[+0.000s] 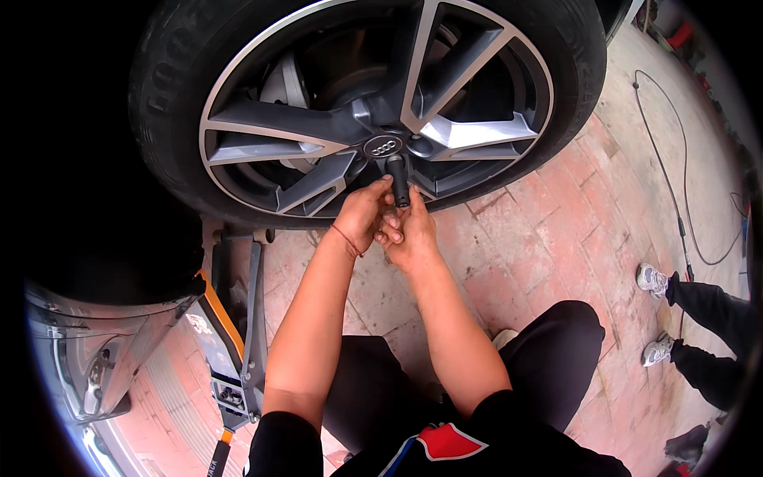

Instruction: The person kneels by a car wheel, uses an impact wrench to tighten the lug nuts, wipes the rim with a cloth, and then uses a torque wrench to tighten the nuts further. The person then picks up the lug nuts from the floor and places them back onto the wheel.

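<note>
A long black wheel-nut socket (398,183) sits against the lower middle of a car's spoked alloy wheel (433,119), just under its round centre cap (382,147). My left hand (363,213), with a thin red string on the wrist, is closed at the socket's left side, a fingertip against it. My right hand (416,238) is closed round its lower right side, with one finger laid along it. Several fingers meet beneath the socket. Whether it is seated on a bolt is hidden.
The black tyre (171,103) surrounds the wheel. A floor jack (230,342) with an orange-and-black handle stands under the car at left, beside the silver bumper (87,358). Another person's shoes (653,281) are at right on the brick paving, near a black cable (685,175).
</note>
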Demonstrator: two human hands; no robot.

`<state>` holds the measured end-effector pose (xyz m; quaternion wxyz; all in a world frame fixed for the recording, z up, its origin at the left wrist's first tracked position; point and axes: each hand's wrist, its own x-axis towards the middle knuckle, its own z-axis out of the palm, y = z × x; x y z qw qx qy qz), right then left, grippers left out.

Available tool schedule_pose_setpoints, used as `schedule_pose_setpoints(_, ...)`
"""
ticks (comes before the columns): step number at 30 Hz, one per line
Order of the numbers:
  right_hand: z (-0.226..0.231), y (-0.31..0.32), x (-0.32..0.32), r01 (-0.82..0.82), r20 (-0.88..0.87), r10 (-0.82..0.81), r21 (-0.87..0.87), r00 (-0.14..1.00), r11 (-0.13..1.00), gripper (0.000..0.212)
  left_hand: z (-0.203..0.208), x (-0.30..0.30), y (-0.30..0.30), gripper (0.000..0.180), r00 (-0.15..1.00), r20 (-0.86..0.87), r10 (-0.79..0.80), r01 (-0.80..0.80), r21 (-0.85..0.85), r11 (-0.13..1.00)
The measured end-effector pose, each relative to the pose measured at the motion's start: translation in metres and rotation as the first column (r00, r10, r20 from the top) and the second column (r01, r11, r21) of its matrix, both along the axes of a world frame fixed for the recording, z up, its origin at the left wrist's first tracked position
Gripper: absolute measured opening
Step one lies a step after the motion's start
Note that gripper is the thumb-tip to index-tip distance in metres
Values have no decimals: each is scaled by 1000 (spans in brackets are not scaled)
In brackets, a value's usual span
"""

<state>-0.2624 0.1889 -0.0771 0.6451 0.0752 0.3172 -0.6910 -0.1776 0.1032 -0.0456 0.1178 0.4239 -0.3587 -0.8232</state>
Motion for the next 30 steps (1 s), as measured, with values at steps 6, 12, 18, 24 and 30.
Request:
schedule_pose_setpoints(6,5,2,5,199,-781,-19,135,624,971,47,-24,-20,-4,34,961,-204,189,-173,93,980)
schedule_pose_setpoints(12,-5,3,4,366,-978,206,186,-15,912,49,-13,-42,-7,38,919,-99,382,-355,217,909)
schedule_pose_setpoints(18,4,11,4,331,-963,252,209,-93,920,38,1,-51,-22,40,916,75,393,-398,270,877)
schedule_pose_setpoints(24,7,67,20,359,-950,-50,67,307,931,29,-7,-65,-7,33,877,95,471,-480,193,856)
schedule_pose_setpoints(30,52,54,-16,351,-999,-35,-24,27,936,28,-18,-96,12,28,612,8,791,-781,169,602)
